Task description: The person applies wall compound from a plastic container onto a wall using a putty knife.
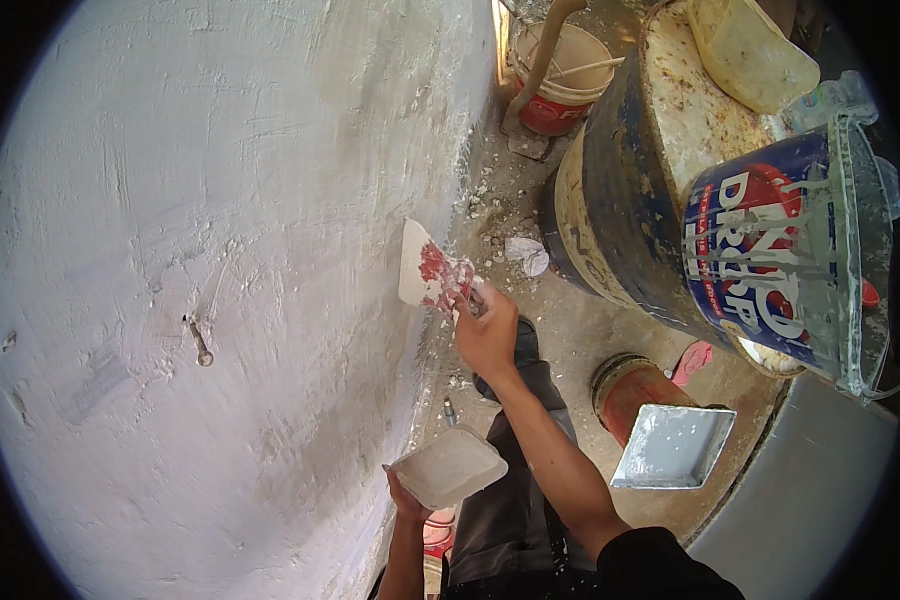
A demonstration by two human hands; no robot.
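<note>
Red-and-white scraper (pixel 433 272), greyish-white tray (pixel 483 449)

This looks like a building site: a rough, patchily plastered wall (pixel 190 250) fills nine o'clock, pale crumbs (pixel 485 197) litter the concrete floor (pixel 570 325) toward one o'clock, a rust-stained drum (pixel 615 205) stands at two, and a smeared plastic paint pail (pixel 760 260) shows at three.

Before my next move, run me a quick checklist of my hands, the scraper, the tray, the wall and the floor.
1. Right grip holding the scraper: ok.
2. Left grip holding the tray: ok, at its left side.
3. Scraper touching the wall: cannot tell.
4. Wall free of protrusions: not ok, a metal bolt sticks out.
5. Floor free of debris: not ok, pale crumbs lie near the wall.
</note>
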